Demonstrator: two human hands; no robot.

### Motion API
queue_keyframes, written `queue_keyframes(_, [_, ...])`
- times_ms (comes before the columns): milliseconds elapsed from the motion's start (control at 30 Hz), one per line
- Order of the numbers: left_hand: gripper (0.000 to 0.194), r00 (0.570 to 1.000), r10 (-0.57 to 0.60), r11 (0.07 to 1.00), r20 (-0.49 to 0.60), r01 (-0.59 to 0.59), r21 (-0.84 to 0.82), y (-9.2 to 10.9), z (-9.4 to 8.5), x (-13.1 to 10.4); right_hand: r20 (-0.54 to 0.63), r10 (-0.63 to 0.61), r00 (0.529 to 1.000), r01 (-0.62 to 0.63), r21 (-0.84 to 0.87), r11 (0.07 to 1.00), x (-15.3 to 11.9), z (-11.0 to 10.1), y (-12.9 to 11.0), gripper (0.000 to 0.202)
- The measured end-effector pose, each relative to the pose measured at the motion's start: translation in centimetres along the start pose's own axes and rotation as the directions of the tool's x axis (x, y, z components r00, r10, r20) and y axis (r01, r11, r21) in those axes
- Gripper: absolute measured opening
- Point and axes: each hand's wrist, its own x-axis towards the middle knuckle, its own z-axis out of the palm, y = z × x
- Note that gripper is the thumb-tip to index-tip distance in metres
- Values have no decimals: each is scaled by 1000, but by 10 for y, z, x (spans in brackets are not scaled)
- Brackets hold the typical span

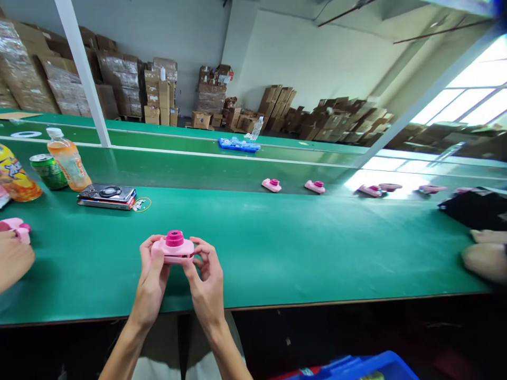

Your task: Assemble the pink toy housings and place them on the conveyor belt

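A pink toy camera (172,248) with a darker pink lens is held between my two hands, above the green tabletop near its front edge. The lens points up. Along the side facing me, a dark gap runs between the two halves of its shell, wider at the right end. My left hand (152,272) grips the left end, thumb on the near side. My right hand (206,277) pinches the right end with thumb and fingers.
Left of me, a co-worker's hand (13,261) holds another pink camera; another person's arm (485,258) rests at the right. Several pink cameras lie along the belt, one here (271,184). A boxed stack (106,196), orange bottle (68,161) and green can (48,171) stand left.
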Motion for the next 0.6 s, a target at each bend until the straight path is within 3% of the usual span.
queue_keyframes(100, [53,997,-72,997,43,71,13,-2,-9,1,156,120,980,-115,-45,992,11,-13,-10,29])
queue_keyframes(233, [65,997,7,993,-73,2,117,-19,-25,15,362,236,902,-212,-105,972,31,-29,-23,44])
queue_keyframes(333, [73,994,45,991,-101,-32,129,-40,-37,32,435,284,855,-185,-256,949,44,-35,-28,32])
queue_keyframes(433, [77,994,34,990,-105,-19,137,-54,-45,40,460,355,814,-235,-298,925,51,-36,-28,29])
queue_keyframes(600, [74,987,35,982,-154,-5,188,-48,-46,31,380,239,893,-150,-250,957,46,-27,-28,29])
